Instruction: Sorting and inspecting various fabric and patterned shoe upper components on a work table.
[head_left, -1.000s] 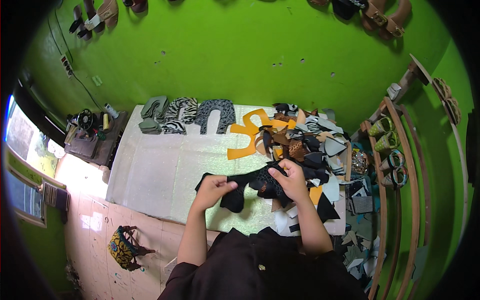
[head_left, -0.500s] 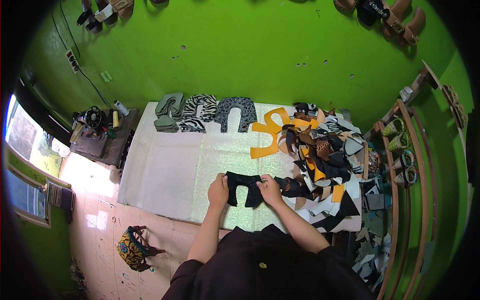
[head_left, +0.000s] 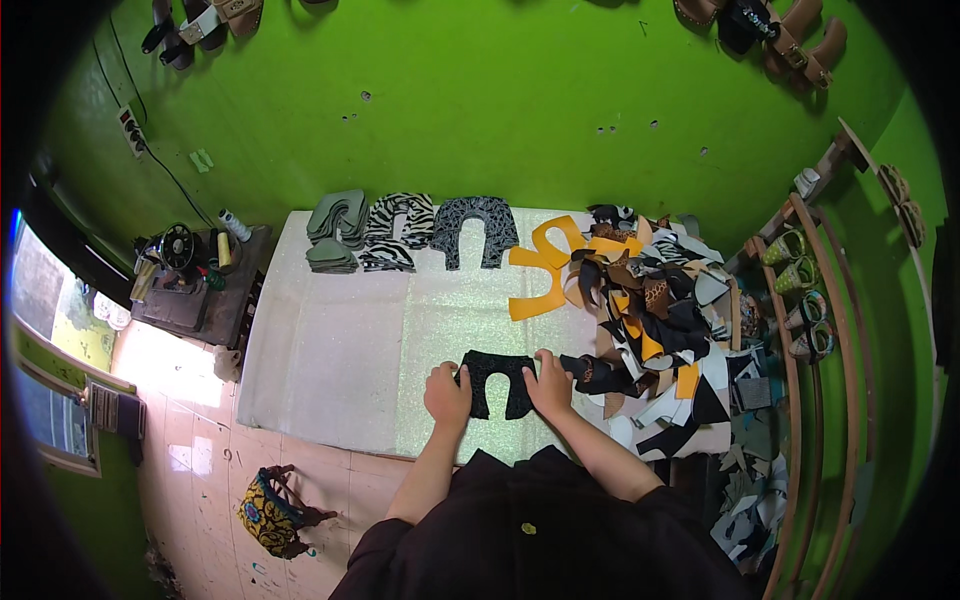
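A black U-shaped piece of cut material point(head_left: 497, 380) lies flat on the pale shiny sheet point(head_left: 350, 340) that covers the table. My left hand point(head_left: 446, 395) presses on its left end and my right hand point(head_left: 549, 382) presses on its right end. Both hands lie flat on the piece with fingers together. To the right of my right hand sits a big heap of mixed cut pieces point(head_left: 655, 320) in black, orange, white and brown.
Along the table's far edge lie sorted stacks: green pieces point(head_left: 335, 230), zebra-striped pieces point(head_left: 395, 232), a dark grey patterned piece point(head_left: 473, 228) and orange pieces point(head_left: 545, 270). A sewing machine point(head_left: 180, 262) stands on a side table at left. Racks with sandals point(head_left: 800, 290) stand at right. A patterned bag point(head_left: 268, 510) lies on the floor.
The black piece came out of the air by the heap and moved left. It now lies spread flat on the sheet under both hands.
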